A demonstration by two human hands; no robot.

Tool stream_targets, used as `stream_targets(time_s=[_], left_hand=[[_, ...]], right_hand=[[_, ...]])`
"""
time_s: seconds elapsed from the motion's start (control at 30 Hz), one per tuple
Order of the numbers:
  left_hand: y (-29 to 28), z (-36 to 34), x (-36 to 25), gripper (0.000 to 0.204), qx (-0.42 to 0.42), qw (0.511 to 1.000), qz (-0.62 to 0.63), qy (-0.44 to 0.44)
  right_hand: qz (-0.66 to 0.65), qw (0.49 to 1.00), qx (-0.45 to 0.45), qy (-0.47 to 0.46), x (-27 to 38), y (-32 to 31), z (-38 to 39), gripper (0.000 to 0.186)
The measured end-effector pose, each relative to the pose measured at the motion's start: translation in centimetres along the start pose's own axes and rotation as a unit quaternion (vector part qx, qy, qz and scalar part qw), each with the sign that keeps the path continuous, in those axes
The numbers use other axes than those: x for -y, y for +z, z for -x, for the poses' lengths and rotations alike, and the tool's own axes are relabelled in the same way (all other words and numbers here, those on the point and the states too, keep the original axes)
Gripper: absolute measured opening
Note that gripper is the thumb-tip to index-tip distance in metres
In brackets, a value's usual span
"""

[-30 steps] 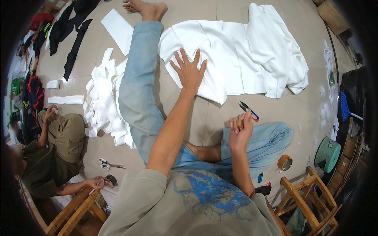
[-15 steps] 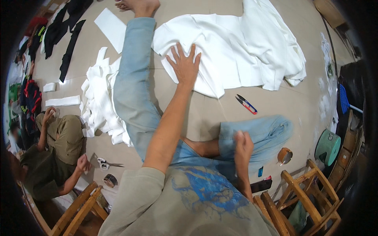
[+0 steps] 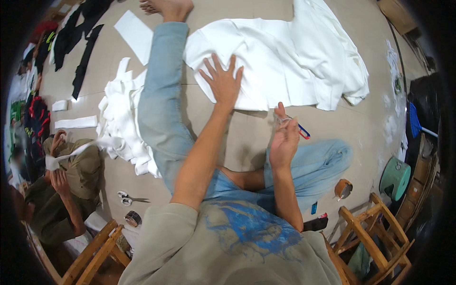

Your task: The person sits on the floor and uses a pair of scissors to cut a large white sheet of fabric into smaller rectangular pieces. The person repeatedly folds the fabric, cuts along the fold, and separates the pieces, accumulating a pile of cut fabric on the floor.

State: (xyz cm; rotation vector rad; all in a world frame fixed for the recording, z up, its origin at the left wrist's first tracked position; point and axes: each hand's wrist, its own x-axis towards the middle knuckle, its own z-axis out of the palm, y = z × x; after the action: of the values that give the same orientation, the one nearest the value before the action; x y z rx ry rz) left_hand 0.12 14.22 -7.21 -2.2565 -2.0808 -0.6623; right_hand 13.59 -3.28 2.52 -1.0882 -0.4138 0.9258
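My left hand (image 3: 224, 85) lies flat with fingers spread on a large white cloth (image 3: 270, 61), pressing on its near left part. My right hand (image 3: 283, 137) is raised just below the cloth's near edge, index finger stretched out and the other fingers loosely bent. A thin pale streak shows by its fingertips; whether that is a thread, I cannot tell. Behind these fingers lies a pair of thread snips (image 3: 304, 132) with red and blue handles, partly hidden. The hand appears apart from the snips.
A pile of white cloth strips (image 3: 121, 104) lies left of my outstretched leg. At the left a seated person holds a white strip (image 3: 76, 153). Scissors (image 3: 130, 198) and a tape roll (image 3: 133, 218) lie near that person. Wooden stools (image 3: 375, 223) and a green tub (image 3: 395, 178) stand at right.
My right hand has moved forward from above my knee, its closed fingers now stretched out. The cloth's near corner has drawn back slightly. The other person's hands now hold up a white strip.
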Motion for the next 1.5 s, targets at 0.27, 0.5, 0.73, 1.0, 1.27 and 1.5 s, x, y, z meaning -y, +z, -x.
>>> stream_targets(time_s=[0.27, 0.5, 0.73, 1.0, 1.27, 1.5], left_hand=[[-0.2, -0.4, -0.1, 0.052, 0.025, 0.999, 0.041, -0.024], [0.2, -0.3, -0.1, 0.048, 0.018, 0.999, 0.035, -0.032], [0.5, -0.4, -0.1, 0.047, 0.009, 0.999, 0.036, -0.034], [0.1, -0.3, -0.3, 0.047, 0.009, 0.999, 0.030, -0.032], [0.0, -0.5, -0.7, 0.047, -0.019, 1.000, 0.024, 0.006], [-0.3, -0.3, -0.2, 0.049, -0.006, 0.999, 0.042, -0.010]], right_hand=[[-0.168, 0.971, -0.077, 0.153, -0.1, -1.1, 2.1, 0.033], [-0.134, 0.981, -0.061, 0.130, 2.6, -6.4, 5.9, 0.032], [-0.075, 0.987, -0.039, 0.136, 7.3, -10.0, 10.8, 0.033], [0.104, 0.972, 0.025, 0.208, 11.6, -13.8, 14.0, 0.039], [0.652, 0.739, 0.158, -0.063, 1.8, -3.0, 2.6, 0.027], [0.442, 0.889, 0.116, -0.037, 2.3, -3.1, 2.1, 0.042]])
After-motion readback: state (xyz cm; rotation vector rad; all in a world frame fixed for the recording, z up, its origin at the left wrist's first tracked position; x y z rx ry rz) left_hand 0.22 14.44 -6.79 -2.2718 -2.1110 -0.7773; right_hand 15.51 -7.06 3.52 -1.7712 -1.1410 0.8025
